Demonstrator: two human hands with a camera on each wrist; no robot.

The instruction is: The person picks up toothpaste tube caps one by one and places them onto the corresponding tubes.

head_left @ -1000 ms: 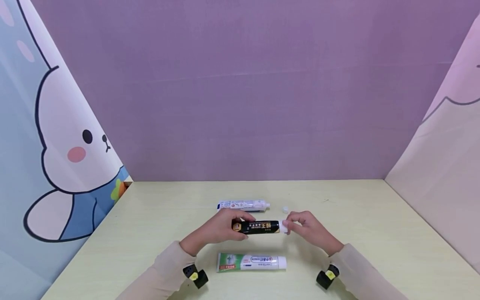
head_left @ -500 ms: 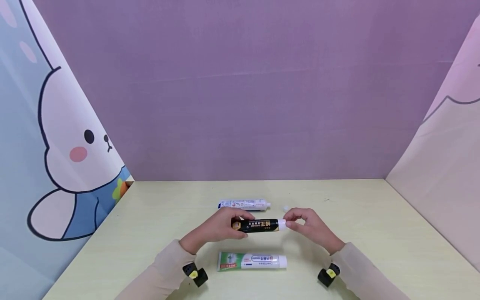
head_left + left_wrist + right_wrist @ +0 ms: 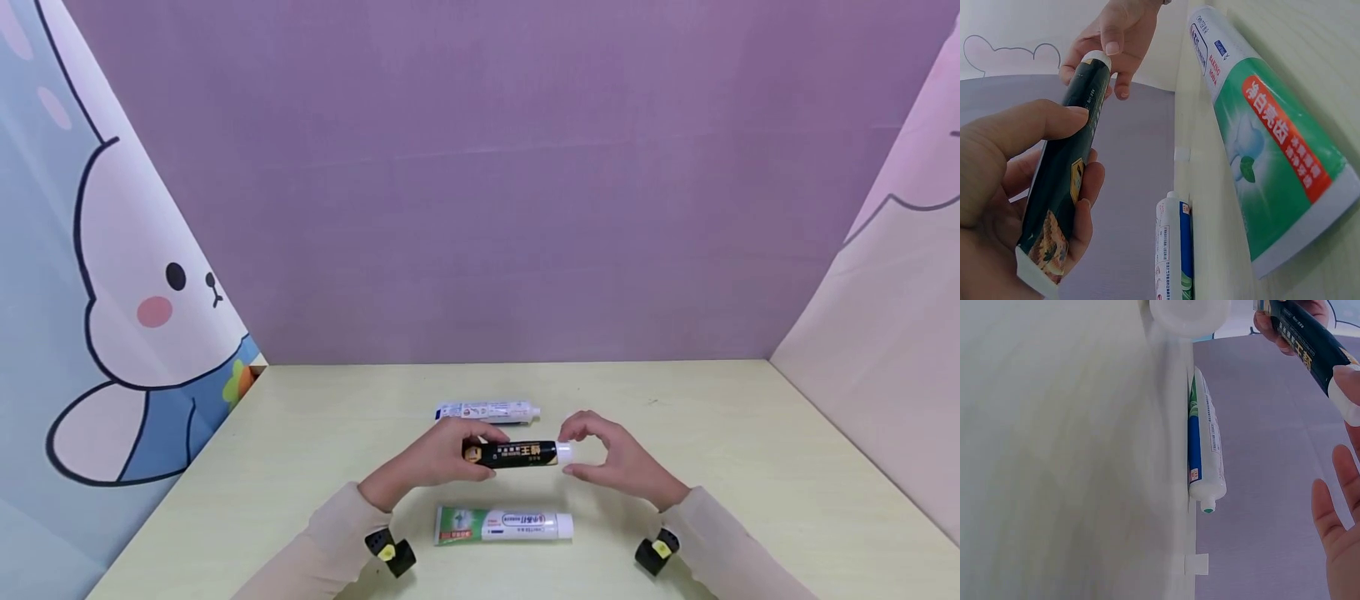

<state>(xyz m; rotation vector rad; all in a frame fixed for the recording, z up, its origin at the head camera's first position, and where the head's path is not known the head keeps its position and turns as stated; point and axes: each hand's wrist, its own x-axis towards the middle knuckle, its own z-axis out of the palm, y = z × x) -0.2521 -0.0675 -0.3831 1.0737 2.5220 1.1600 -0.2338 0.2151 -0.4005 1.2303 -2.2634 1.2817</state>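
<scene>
My left hand [image 3: 457, 454] grips a black toothpaste tube [image 3: 517, 454] with gold lettering, held level above the table. Its white cap [image 3: 564, 452] points right. Around that cap stands my right hand [image 3: 618, 454], thumb below and index finger above, spread with the fingertips right at the cap's edges. The left wrist view shows the thumb [image 3: 1112, 37] of the right hand at the cap end. Nearer me lies a green and white toothpaste tube [image 3: 502, 525], capped. Behind the hands is a white and blue toothpaste tube [image 3: 487, 411], its nozzle [image 3: 1209, 506] uncapped.
A small white cap [image 3: 1196, 564] lies on the pale table [image 3: 712, 433] near the uncapped tube; in the head view my right hand hides it. A purple backdrop [image 3: 480, 208] rises behind, with printed cloths [image 3: 150, 333] at the sides.
My right thumb and index finger, earlier close together at the cap's end, have spread apart and shifted left around the cap. My left hand keeps holding the black tube in nearly the same place.
</scene>
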